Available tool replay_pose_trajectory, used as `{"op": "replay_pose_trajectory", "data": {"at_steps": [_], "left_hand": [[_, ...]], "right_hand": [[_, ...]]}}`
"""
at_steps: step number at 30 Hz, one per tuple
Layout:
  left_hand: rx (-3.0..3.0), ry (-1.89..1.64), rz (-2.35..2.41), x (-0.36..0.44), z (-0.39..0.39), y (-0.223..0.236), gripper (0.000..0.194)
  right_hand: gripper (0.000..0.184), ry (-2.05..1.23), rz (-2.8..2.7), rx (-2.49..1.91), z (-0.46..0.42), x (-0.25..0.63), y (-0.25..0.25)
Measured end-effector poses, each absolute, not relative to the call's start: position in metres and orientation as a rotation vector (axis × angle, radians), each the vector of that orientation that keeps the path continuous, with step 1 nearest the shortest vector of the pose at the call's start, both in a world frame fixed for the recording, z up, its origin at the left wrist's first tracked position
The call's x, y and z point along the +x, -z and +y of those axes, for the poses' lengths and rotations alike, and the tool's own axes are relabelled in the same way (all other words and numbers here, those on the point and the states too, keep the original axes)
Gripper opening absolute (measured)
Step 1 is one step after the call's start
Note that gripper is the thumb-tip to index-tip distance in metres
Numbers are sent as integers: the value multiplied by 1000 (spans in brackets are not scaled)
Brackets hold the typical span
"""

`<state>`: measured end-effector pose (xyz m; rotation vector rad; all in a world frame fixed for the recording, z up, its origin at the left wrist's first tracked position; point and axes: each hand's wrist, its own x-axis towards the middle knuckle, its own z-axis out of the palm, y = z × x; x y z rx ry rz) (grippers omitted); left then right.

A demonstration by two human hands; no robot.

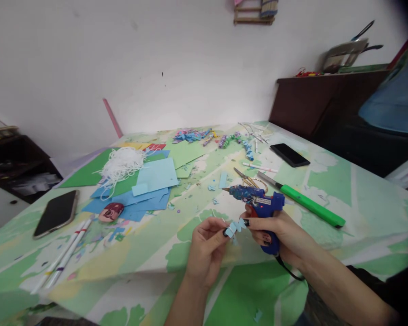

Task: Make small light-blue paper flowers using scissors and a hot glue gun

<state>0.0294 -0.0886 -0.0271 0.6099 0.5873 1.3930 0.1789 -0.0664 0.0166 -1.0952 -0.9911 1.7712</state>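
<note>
Closest to the camera, the person's two forearms reach in over the patterned counter. Between the hands is a small light-blue paper piece, raised above the cloth; the left hand pinches one end with its fingers closed narrow. The right hand grips a blue glue gun, and its thumb touches the other end of the paper. The gun's nozzle points left, above the piece. Just beyond lie scissors and a green-handled knife. Farther left, white string sits heaped on coloured paper sheets, near a phone.
</note>
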Motion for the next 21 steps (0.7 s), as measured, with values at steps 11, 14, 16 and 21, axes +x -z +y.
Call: {"op": "replay_pose_trajectory", "data": {"at_steps": [11, 14, 16, 21], "left_hand": [[569, -1395, 515, 28, -88, 25, 12], [565, -1373, 537, 29, -87, 24, 13], [572, -1352, 554, 29, -88, 23, 12], [577, -1312, 581, 28, -89, 23, 12]], "right_hand": [[16, -1867, -996, -1049, -67, 179, -19], [14, -1892, -1019, -1031, -67, 180, -22], [14, -1896, -1025, -1035, -68, 181, -23], [14, -1898, -1056, -1071, -67, 179, -23]]}}
